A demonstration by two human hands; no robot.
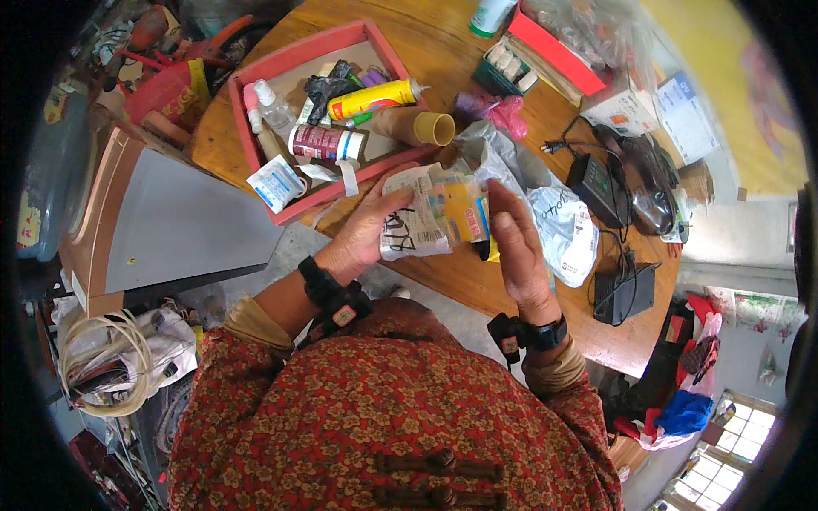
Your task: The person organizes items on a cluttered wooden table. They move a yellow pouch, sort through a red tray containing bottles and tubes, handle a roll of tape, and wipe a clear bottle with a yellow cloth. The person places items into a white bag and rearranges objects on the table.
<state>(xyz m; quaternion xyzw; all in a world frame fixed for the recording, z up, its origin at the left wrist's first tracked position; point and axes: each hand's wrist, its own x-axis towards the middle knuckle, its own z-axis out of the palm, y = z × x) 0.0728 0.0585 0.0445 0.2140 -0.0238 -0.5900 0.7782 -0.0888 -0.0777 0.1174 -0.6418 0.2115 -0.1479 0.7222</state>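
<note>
My left hand [361, 233] grips a small white plastic packet [412, 211] that bears printing and black handwriting. At the packet's right end is a clear-wrapped yellow box [461, 209]. My right hand [516, 246] stands upright beside the box's right end, palm turned inward; whether its fingers touch the box cannot be told. Just beyond both hands lies a red-rimmed tray [390, 51] on the wooden table [441, 274]. It holds a yellow spray can [374, 100], a cardboard tube [415, 126], a white bottle with a maroon label [326, 142] and a clear spray bottle [275, 107].
Right of my hands lie a white plastic mailing bag [565, 233], a black power adapter [597, 185] and a black box with a cable [625, 294]. Farther back are a red box [562, 48] and a green basket [511, 67]. A grey-topped carton [185, 223] stands at the left.
</note>
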